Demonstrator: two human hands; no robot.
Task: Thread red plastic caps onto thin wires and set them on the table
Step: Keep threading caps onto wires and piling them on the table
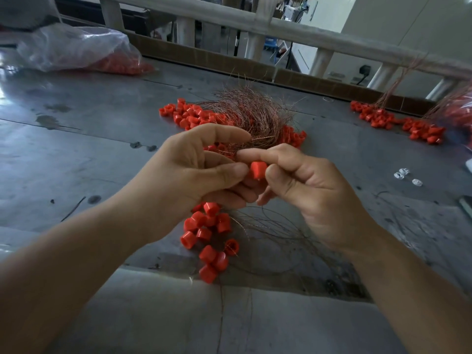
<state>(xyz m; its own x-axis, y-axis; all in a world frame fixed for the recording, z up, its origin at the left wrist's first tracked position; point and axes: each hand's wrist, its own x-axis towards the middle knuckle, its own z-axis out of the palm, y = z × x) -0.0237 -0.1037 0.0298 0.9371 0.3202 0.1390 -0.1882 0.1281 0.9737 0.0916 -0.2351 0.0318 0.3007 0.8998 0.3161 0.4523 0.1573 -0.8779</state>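
Red cap (258, 169): one, held above the tabletop (76, 154), pinched between thumb and forefinger of the right hand (306, 180). Right fingers (258, 155) clamped on it. Left hand (201, 169): fingers curled, thumb and forefinger tips pressed together against the cap's left side; whether a strand sits between them cannot be told.

Just below the hands: loose cluster of caps (209, 233), about thirteen, lying on the tabletop with thin wires (268, 226) looping out to the right of them.

Behind the hands: one tangled bundle of copper wire (245, 111) over a larger cap pile (189, 114), too many to count.

Far right: second pile (398, 121) with wires rising from it toward a pale rail (332, 38). Three small clear pieces (406, 176) lie right of the hands.

Far left: one clear plastic bag (76, 47) holding more red caps.

Bare grey surface lies left of the hands and between the hands and the right pile. Far edge is lined by a brown cardboard strip (204, 57).
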